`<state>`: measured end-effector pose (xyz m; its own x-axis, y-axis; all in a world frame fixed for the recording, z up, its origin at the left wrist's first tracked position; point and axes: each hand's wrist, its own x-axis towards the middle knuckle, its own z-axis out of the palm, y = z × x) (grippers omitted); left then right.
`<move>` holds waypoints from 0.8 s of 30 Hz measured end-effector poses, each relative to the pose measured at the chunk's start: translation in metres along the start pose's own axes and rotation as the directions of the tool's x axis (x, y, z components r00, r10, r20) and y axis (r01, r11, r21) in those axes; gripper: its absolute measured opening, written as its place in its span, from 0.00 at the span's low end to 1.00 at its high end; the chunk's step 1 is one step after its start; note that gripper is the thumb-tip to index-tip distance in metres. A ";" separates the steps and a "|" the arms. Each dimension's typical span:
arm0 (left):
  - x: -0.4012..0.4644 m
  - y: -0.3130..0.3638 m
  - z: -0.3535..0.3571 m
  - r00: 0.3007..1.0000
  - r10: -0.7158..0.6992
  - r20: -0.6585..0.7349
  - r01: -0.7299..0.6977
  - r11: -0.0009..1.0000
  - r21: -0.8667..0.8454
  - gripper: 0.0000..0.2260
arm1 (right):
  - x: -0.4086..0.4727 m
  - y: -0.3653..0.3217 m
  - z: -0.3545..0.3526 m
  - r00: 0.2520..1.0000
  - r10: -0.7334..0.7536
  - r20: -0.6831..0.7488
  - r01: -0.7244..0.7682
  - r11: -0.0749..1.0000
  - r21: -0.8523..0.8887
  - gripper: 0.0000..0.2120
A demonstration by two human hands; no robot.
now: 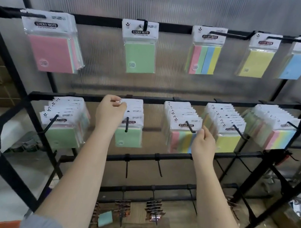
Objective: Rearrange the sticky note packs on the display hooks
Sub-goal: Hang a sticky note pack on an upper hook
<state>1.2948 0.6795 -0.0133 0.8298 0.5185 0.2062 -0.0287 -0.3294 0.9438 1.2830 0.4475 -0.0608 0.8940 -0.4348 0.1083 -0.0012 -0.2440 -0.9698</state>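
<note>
Sticky note packs (129, 122) crowd the middle-rail hook (126, 124); left hand (110, 112) pinches their rear header cards. Right hand (203, 142), at 3 o'clock, loosely curled, touches multicolour packs (181, 137).

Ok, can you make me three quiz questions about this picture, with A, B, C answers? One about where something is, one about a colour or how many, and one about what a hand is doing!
1. Where is the pink pack?
A. top row, far left
B. top row, far right
C. on the floor

2. How many hooks in the top row have packs on them?
A. two
B. five
C. nine

3. What is the left hand doing?
A. hanging flat and open
B. pinching the top of a pack
C. holding a pen

Answers:
1. A, it hangs on the first hook at the left end of the top bar.
2. B, pink, green pack, striped pack, yellow pack and blue pack each hang on their own hook.
3. B, its fingers close on the white card top of the green stack in the middle row.
</note>
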 end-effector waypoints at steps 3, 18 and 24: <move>-0.011 -0.013 -0.001 0.997 0.045 -0.070 -0.041 0.997 0.058 0.06 | -0.006 0.004 0.002 0.999 -0.004 -0.040 0.005 1.000 0.020 0.18; -0.032 -0.037 -0.006 0.992 0.047 -0.117 -0.034 0.994 0.104 0.07 | -0.024 0.007 0.006 0.989 0.008 -0.149 0.005 0.996 0.090 0.09; -0.034 -0.046 -0.006 0.996 0.009 -0.088 0.000 0.995 0.104 0.04 | -0.031 0.001 0.006 0.994 -0.015 -0.111 0.025 0.995 0.092 0.22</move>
<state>1.2643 0.6816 -0.0621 0.7772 0.5829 0.2370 0.0294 -0.4098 0.9117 1.2576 0.4660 -0.0662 0.8386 -0.5249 0.1461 0.0624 -0.1738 -0.9828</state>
